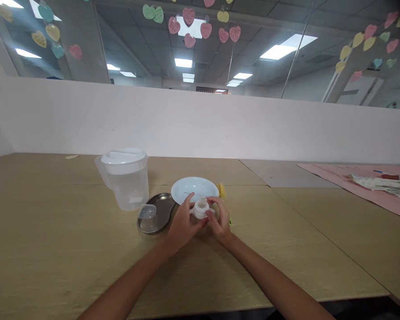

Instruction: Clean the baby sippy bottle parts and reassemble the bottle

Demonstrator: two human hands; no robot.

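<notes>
Between my hands, in front of the white plate (pixel 195 183), is a baby bottle (pixel 201 209) with a clear teat and a white collar; its lower part is hidden by my fingers. My left hand (pixel 184 222) grips it from the left, thumb low and forefinger raised along the side. From the right, my right hand (pixel 221 222) holds the collar between thumb and fingers. Close to my left hand lies a steel kidney dish (pixel 163 209), and a small clear cup (pixel 148 214) rests in it.
Left of the dish stands a lidded clear plastic jug (pixel 130 184) holding water. A yellow object (pixel 222 190) lies behind my right hand, and a small green piece (pixel 230 222) shows beside it. On the far right, white cloth (pixel 383 184) lies on a pink sheet (pixel 330 171).
</notes>
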